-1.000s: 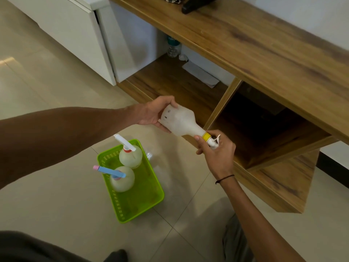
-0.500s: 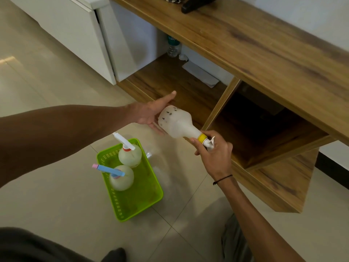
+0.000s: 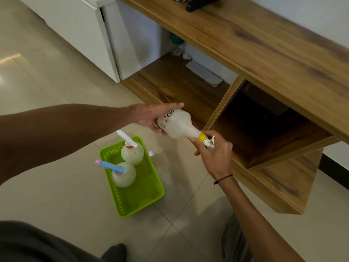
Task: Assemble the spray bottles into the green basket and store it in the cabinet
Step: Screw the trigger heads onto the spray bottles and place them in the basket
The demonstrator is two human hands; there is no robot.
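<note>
A white spray bottle [image 3: 178, 125] with a yellow collar lies on its side in the air above the floor. My right hand [image 3: 214, 150] is shut on its spray head. My left hand [image 3: 151, 115] rests flat against the bottle's base, fingers stretched out. Below stands the green basket [image 3: 145, 188] on the floor tiles. Two white spray bottles stand upright in it: one with a red collar and white nozzle [image 3: 132, 152], one with a blue and pink nozzle [image 3: 122, 174]. The wooden cabinet [image 3: 245, 53] stands open to the right.
The cabinet's left shelf [image 3: 170, 82] holds a clear water bottle [image 3: 177, 45] and a white sheet [image 3: 204, 72]. A dark open compartment [image 3: 260, 125] is at the right. White drawers [image 3: 75, 31] stand at the far left. My knees show at the bottom.
My left hand has loosened from a curled grip on the bottle's base to flat, extended fingers. The bottle has turned a little in my right hand.
</note>
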